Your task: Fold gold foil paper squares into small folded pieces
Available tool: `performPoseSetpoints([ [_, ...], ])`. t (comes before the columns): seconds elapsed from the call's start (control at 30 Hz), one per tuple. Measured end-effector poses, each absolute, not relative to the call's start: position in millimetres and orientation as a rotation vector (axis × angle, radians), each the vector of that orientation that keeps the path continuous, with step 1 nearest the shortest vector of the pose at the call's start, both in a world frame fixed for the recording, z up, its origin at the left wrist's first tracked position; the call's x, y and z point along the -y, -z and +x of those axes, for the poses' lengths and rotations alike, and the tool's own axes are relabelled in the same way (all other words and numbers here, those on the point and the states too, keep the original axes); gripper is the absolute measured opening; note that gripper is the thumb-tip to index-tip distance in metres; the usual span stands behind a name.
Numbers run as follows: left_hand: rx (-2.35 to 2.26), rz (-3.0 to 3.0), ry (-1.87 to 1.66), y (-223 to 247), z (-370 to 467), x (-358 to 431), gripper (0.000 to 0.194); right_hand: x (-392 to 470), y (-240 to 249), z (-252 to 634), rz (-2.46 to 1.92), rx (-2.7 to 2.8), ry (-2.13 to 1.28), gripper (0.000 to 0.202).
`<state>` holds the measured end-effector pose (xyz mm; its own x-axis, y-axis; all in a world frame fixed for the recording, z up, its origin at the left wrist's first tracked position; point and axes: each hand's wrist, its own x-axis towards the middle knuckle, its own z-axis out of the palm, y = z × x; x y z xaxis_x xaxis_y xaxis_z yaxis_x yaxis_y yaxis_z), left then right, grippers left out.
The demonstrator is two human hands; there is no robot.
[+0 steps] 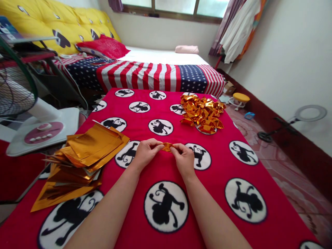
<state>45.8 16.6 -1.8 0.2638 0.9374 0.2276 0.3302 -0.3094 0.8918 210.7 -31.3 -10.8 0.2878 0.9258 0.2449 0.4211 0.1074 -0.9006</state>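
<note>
A small folded piece of gold foil paper (167, 147) is stretched between my two hands, above the middle of the red cloth. My left hand (149, 151) pinches its left end between thumb and fingers. At the other end, my right hand (183, 155) grips it the same way. To the left lies a loose, uneven stack of flat gold foil sheets (90, 145), some showing pale undersides. Beyond my right hand is a heap of folded gold foil pieces (202, 112), shiny and boat-like in shape.
The table is covered by a red cloth (207, 200) with black monkey figures in white circles. A fan (49, 128) stands close on the left. Past the far edge is a bed (155, 76) with a striped cover. A yellow stool (241, 97) and a ring light (310, 113) are on the right.
</note>
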Motion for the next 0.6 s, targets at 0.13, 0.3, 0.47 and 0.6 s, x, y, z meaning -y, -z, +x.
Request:
performPoseSetpoints([
  [0.13, -1.186, 1.778, -1.036, 0.3, 45.8, -15.7, 0.018, 30.6, 12.9, 211.1, -1.455, 1.275, -0.625, 0.015],
  [0.3, -1.185, 1.771, -1.086, -3.2, 47.2, -14.1, 0.017, 32.3, 8.8, 210.3, -1.459, 1.306, -0.602, 0.015],
  [0.47, -1.160, 1.811, -1.105, -5.6, 48.5, -11.7, 0.015, 33.2, 4.0, 208.2, -1.474, 1.376, -0.549, 0.014],
  [0.6, -1.128, 1.846, -1.085, -5.9, 50.2, -9.4, 0.015, 33.5, 3.4, 207.2, -1.401, 1.351, -0.606, 0.014],
])
